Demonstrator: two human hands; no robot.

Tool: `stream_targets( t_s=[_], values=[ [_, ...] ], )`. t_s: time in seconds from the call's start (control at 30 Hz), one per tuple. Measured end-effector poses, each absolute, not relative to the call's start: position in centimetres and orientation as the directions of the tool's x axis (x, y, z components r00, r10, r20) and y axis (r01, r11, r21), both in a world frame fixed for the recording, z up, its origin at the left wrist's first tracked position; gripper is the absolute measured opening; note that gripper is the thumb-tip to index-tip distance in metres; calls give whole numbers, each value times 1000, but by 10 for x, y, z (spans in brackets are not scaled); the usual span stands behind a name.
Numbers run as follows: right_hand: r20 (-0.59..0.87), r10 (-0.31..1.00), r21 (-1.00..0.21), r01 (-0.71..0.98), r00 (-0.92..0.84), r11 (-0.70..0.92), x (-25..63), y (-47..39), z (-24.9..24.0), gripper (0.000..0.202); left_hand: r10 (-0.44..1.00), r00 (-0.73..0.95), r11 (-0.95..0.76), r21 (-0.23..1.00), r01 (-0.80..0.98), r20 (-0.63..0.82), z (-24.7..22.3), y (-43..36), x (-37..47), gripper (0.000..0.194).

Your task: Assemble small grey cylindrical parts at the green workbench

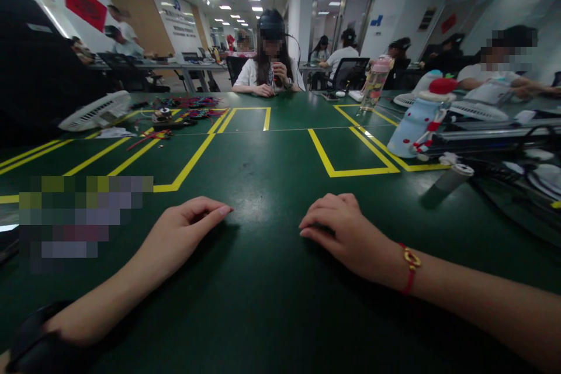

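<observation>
My left hand [188,222] rests over the green table [263,304], thumb and index finger pressed together. A tiny dark speck shows at their tips, too small to name. To the right, my right hand [335,225] is loosely closed on the tabletop, fingers curled and thumb beneath them, with nothing visible in it. A red cord bracelet [411,263] with a gold ring circles that wrist, and a dark band [39,339] covers the left one. The two hands are apart, with bare tabletop between them.
Yellow tape outlines [363,173] mark the table. Wires and a small motor-like part [162,115] lie back left. At right stand a blue bottle [409,123], a metal cylinder [460,174] and cables [495,187]. A clear bottle [372,85] stands farther back. Another person [267,64] sits opposite.
</observation>
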State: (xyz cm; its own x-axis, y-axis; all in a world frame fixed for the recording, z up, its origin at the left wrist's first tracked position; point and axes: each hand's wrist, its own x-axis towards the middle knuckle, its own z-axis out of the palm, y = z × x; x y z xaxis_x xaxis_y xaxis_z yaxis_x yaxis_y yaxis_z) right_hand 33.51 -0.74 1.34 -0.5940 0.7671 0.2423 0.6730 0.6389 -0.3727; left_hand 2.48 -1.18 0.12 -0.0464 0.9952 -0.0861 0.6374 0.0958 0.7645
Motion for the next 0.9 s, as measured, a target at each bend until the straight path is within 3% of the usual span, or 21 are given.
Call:
stream_targets(
  t_s=[0.13, 0.23, 0.3, 0.37, 0.47, 0.9],
  values=[
    [460, 800, -128, 863, -385, 489, 415, 16, 36, 26, 991, -107, 127, 825, 551, -81, -1, -13, 28, 40],
    [514, 847, 136, 988, -138, 78, 496, 30, 47, 34, 983, -169, 148, 865, 480, -75, -5, -12, 30, 40],
    [463, 882, 193, 962, 85, -194, 541, 36, 47, 39, 978, -196, 158, 884, 440, -77, -8, -11, 30, 41],
    [367, 900, 178, 932, 234, -315, 571, 40, 45, 42, 975, -207, 166, 896, 413, -86, -9, -11, 29, 42],
    [288, 916, 127, 937, 279, -325, 585, 44, 43, 44, 974, -206, 173, 905, 388, -98, -7, -12, 28, 44],
    [304, 880, 66, 914, 364, -400, 571, 37, 51, 47, 979, -163, 184, 889, 420, -126, -1, -16, 28, 40]
  ],
)
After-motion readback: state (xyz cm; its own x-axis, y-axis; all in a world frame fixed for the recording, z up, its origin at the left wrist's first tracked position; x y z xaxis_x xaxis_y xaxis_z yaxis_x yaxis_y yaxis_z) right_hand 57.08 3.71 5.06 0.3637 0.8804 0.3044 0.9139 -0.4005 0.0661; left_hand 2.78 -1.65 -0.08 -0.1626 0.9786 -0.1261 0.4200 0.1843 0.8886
